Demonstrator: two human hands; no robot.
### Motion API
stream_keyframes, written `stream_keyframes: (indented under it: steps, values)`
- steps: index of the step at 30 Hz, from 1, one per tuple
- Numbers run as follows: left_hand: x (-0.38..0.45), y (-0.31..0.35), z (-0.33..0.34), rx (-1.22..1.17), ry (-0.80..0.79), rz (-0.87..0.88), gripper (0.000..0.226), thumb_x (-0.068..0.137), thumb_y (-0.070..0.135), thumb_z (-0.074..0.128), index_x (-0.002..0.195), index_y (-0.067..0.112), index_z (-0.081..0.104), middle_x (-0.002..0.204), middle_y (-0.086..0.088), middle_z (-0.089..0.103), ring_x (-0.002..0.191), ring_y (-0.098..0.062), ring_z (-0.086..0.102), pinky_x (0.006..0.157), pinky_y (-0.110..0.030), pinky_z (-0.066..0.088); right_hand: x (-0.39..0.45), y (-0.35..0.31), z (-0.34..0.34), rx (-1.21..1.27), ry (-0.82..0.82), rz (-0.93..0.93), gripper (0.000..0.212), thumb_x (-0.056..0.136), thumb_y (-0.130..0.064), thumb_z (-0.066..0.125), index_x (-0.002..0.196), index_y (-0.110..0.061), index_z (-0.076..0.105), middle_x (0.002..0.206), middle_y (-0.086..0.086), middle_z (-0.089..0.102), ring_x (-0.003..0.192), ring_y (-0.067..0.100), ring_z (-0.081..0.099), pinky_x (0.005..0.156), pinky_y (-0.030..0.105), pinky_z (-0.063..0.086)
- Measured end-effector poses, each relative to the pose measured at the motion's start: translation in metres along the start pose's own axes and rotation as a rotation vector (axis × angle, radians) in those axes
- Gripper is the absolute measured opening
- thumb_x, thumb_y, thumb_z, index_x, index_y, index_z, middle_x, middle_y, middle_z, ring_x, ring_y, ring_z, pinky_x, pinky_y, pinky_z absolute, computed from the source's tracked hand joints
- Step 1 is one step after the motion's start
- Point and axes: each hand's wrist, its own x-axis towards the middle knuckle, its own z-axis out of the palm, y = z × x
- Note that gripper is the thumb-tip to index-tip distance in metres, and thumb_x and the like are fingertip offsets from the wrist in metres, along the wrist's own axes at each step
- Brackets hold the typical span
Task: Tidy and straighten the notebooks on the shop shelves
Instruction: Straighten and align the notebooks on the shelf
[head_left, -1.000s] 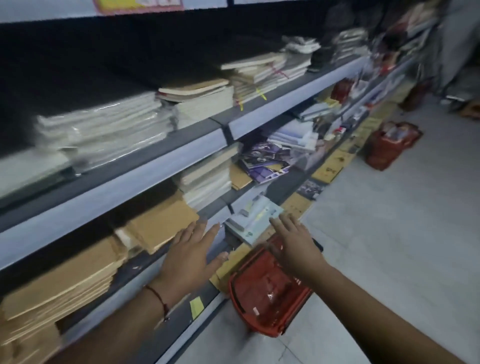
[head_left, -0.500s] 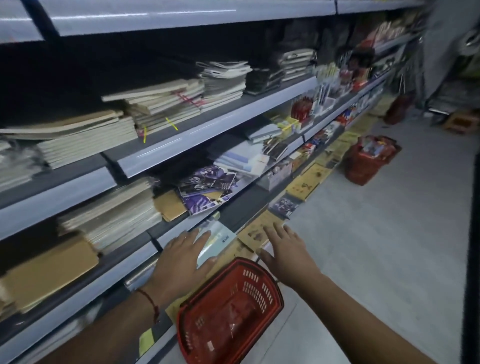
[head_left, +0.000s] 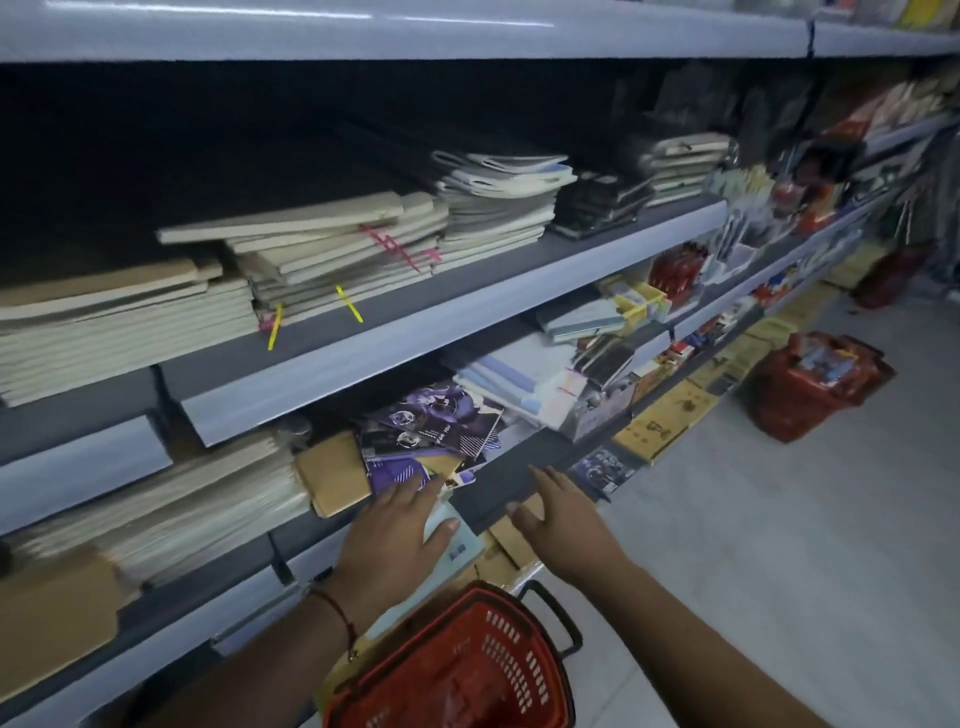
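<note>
A messy pile of purple-covered notebooks (head_left: 431, 431) lies on the middle shelf (head_left: 524, 462). My left hand (head_left: 400, 540) is open, fingers straight, its fingertips at the front edge of that pile and above a pale blue notebook (head_left: 457, 556) on the lower shelf. Open as well, my right hand (head_left: 561, 519) has its fingers spread over the dark front of the middle shelf. Brown-covered notebooks (head_left: 332, 478) sit left of the purple ones. Cream notebook stacks (head_left: 332, 254) lie askew on the upper shelf.
A red shopping basket (head_left: 467, 670) stands on the floor right below my hands. Another red basket (head_left: 815, 379) full of goods stands further along the aisle. Flat cardboard boxes (head_left: 665, 421) line the shelf foot. White and blue notebooks (head_left: 519, 384) lie right of the purple pile.
The view has swung right along the shelves. Both hands have risen from the bottom shelf level toward the middle shelf, and the purple notebooks are now right in front of them.
</note>
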Motion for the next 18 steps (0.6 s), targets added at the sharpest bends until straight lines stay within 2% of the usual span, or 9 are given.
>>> stream_keyframes:
  steps: [3, 5, 7, 10, 12, 14, 16, 18]
  values:
    - [0.015, 0.0, 0.006, -0.024, -0.007, -0.03, 0.089, 0.084, 0.072, 0.005, 0.155, 0.027, 0.032, 0.16, 0.0, 0.035, 0.145, -0.021, 0.034, 0.116, -0.034, 0.028, 0.031, -0.002, 0.0, 0.094, -0.036, 0.065, 0.074, 0.096, -0.06, 0.048, 0.155, -0.02, 0.03, 0.156, 0.008, 0.039, 0.13, 0.027, 0.054, 0.109, 0.04, 0.042]
    - [0.022, 0.002, 0.009, -0.024, -0.013, -0.053, 0.083, 0.088, 0.069, 0.009, 0.155, 0.025, 0.031, 0.16, 0.002, 0.034, 0.145, -0.019, 0.033, 0.117, -0.032, 0.026, 0.051, -0.004, 0.002, 0.156, -0.065, 0.125, 0.077, 0.094, -0.063, 0.049, 0.153, -0.017, 0.033, 0.144, 0.011, 0.054, 0.119, 0.029, 0.062, 0.102, 0.041, 0.048]
    - [0.03, 0.004, 0.015, -0.031, -0.023, -0.088, 0.07, 0.097, 0.064, 0.022, 0.155, 0.025, 0.029, 0.161, 0.003, 0.032, 0.146, -0.018, 0.031, 0.118, -0.031, 0.024, 0.07, -0.009, 0.001, 0.252, -0.099, 0.15, 0.07, 0.095, -0.058, 0.052, 0.149, -0.016, 0.04, 0.138, 0.012, 0.057, 0.114, 0.028, 0.062, 0.094, 0.041, 0.053]
    - [0.037, 0.009, 0.02, -0.057, 0.006, -0.183, 0.062, 0.102, 0.056, 0.034, 0.156, 0.025, 0.029, 0.16, 0.004, 0.033, 0.145, -0.016, 0.03, 0.118, -0.03, 0.024, 0.104, -0.014, 0.001, 0.427, -0.168, 0.217, 0.062, 0.098, -0.05, 0.053, 0.149, -0.016, 0.041, 0.14, 0.011, 0.053, 0.115, 0.026, 0.057, 0.09, 0.038, 0.05]
    - [0.042, 0.015, 0.022, -0.057, 0.037, -0.265, 0.06, 0.101, 0.055, 0.036, 0.153, 0.024, 0.034, 0.157, 0.004, 0.038, 0.142, -0.016, 0.036, 0.115, -0.029, 0.028, 0.129, -0.015, 0.003, 0.513, -0.203, 0.297, 0.054, 0.098, -0.047, 0.054, 0.138, -0.012, 0.052, 0.12, 0.01, 0.062, 0.101, 0.023, 0.059, 0.085, 0.038, 0.05]
    - [0.047, 0.02, 0.025, -0.074, 0.084, -0.356, 0.056, 0.101, 0.053, 0.039, 0.149, 0.024, 0.04, 0.15, 0.004, 0.047, 0.135, -0.017, 0.044, 0.11, -0.028, 0.033, 0.148, -0.015, 0.006, 0.636, -0.245, 0.358, 0.039, 0.095, -0.048, 0.058, 0.11, -0.011, 0.062, 0.096, 0.006, 0.063, 0.098, 0.028, 0.061, 0.096, 0.046, 0.051]
    - [0.052, 0.028, 0.029, -0.088, 0.105, -0.445, 0.056, 0.099, 0.054, 0.038, 0.146, 0.023, 0.045, 0.145, 0.004, 0.053, 0.131, -0.017, 0.048, 0.106, -0.029, 0.037, 0.162, -0.012, 0.004, 0.753, -0.296, 0.414, 0.028, 0.096, -0.044, 0.062, 0.096, -0.016, 0.057, 0.091, 0.004, 0.059, 0.103, 0.031, 0.06, 0.1, 0.046, 0.049]
    - [0.057, 0.035, 0.034, -0.079, 0.122, -0.527, 0.06, 0.094, 0.057, 0.03, 0.141, 0.024, 0.049, 0.138, 0.004, 0.057, 0.126, -0.018, 0.05, 0.102, -0.03, 0.041, 0.172, -0.007, 0.004, 0.837, -0.347, 0.466, 0.028, 0.096, -0.043, 0.062, 0.102, -0.016, 0.056, 0.097, 0.006, 0.061, 0.101, 0.028, 0.059, 0.093, 0.042, 0.05]
